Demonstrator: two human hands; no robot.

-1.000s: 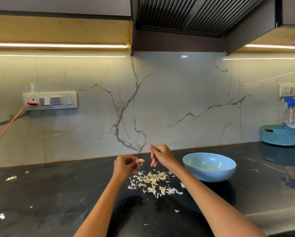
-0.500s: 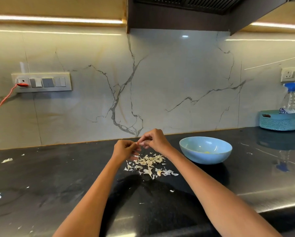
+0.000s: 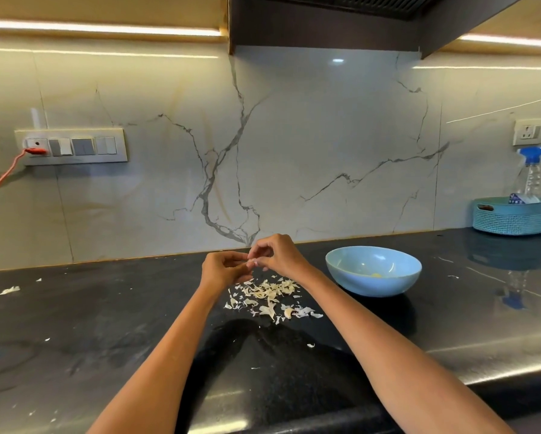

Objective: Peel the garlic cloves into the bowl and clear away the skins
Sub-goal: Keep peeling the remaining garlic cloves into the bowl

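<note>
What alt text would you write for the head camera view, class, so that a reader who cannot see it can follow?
Two bare hands, left hand and right hand, meet above a black countertop, pinching a garlic clove over a pile of garlic skins. A light blue bowl sits to the right of them, before a marble-look backsplash.

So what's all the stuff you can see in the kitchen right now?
bowl: one, light blue, on the counter right of the hands
garlic skins: one pile, pale, on the counter below the hands
basket: one, teal, far right by the wall
spray bottle: one, clear with blue top, in the basket
switch panel: one, grey, on the left wall, red cord plugged in
counter: one, black
left hand: one, fingers curled, pinching something small
right hand: one, fingers meeting the left's
</note>
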